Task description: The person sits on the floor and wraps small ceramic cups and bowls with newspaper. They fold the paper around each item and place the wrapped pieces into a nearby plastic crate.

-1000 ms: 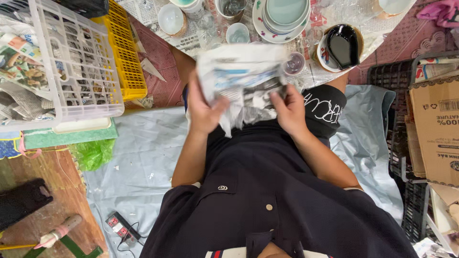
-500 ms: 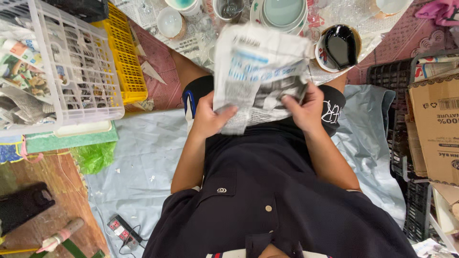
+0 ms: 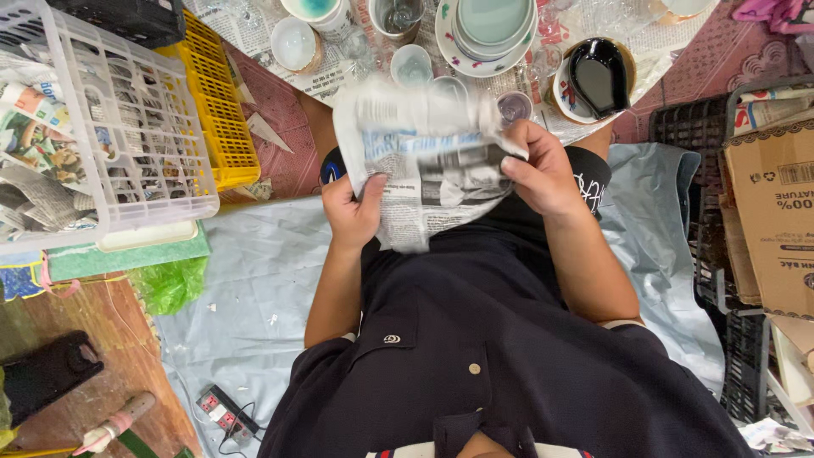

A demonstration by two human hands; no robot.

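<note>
Both hands, left hand (image 3: 354,212) and right hand (image 3: 543,174), each grip closed on a blurred newspaper sheet (image 3: 420,161), near stacked plates (image 3: 490,25).

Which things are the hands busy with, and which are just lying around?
Busy with:
left hand
right hand
newspaper

Lying around:
white basket
yellow crate
stacked plates
black dish
cardboard box
power strip

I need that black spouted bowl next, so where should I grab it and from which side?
Grip the black bowl by its near rim, coming from above on the person's right. It sits open side up, nested in a round dish, so its lower walls are hidden, and stacked plates crowd its left.
</note>
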